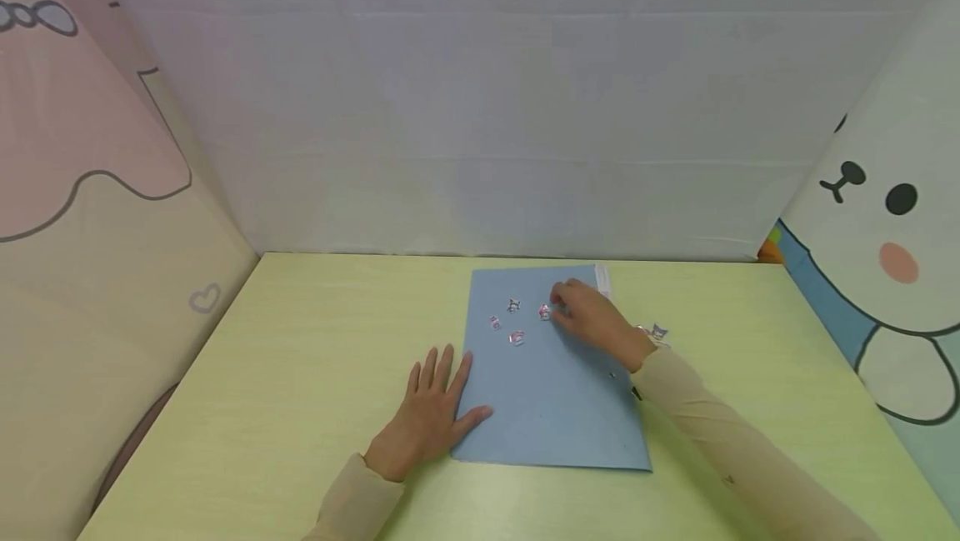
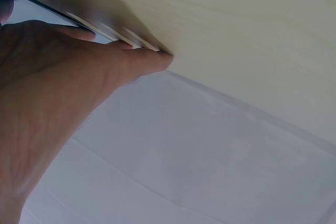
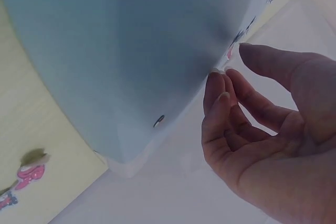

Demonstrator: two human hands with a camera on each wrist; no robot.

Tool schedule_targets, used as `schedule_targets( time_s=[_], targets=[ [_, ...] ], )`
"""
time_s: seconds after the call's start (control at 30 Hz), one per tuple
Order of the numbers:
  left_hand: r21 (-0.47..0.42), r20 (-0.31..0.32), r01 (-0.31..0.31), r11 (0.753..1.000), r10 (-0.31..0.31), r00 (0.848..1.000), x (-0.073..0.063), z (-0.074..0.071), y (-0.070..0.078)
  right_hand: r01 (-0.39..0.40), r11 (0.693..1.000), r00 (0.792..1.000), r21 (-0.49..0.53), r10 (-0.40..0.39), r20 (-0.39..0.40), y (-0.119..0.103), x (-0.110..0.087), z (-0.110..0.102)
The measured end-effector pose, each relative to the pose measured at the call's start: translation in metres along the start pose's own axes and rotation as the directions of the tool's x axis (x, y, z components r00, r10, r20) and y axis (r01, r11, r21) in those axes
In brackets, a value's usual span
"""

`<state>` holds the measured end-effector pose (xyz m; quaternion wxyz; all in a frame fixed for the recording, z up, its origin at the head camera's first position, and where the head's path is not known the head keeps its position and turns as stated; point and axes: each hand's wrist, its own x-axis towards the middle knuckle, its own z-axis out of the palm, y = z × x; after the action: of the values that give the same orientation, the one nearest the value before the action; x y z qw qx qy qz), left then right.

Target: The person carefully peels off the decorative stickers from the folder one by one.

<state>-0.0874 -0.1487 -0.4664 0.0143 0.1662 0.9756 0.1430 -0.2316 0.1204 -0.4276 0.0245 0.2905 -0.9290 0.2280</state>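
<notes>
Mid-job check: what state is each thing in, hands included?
Sheet: flat on the table.
Four stickers: lying on the sheet's upper half.
Side stickers: on the table, right of the sheet.
Left hand: fingers spread, thumb on the sheet.
Right hand: fingers bent, thumb apart, beside one sticker.

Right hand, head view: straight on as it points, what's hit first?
Probably the small sticker just ahead of the right hand, on the blue sheet; the hand's height above the sheet is unclear.

A blue folder [image 1: 540,416] is laid flat on the table [image 1: 337,316]; four small stickers [image 1: 517,338], some pink, are spaced across its far half, more stickers [image 1: 659,331] beside its right edge
</notes>
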Motion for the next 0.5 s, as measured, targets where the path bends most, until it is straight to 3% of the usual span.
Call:
schedule_targets(
  time_s=[0.17, 0.5],
  targets=[
    [-0.003, 0.018, 0.008, 1.0, -0.008, 1.0, 0.0002, -0.0015, 0.0005, 0.018, 1.0, 1.0, -0.009, -0.018, 0.001, -0.0016, 0.0011, 0.003],
    [-0.007, -0.007, -0.017, 1.0, 0.017, 1.0, 0.0001, 0.0021, -0.0028, -0.001, 1.0, 0.999, -0.031, 0.003, 0.046, -0.0048, 0.0048, 0.0074]
  ],
)
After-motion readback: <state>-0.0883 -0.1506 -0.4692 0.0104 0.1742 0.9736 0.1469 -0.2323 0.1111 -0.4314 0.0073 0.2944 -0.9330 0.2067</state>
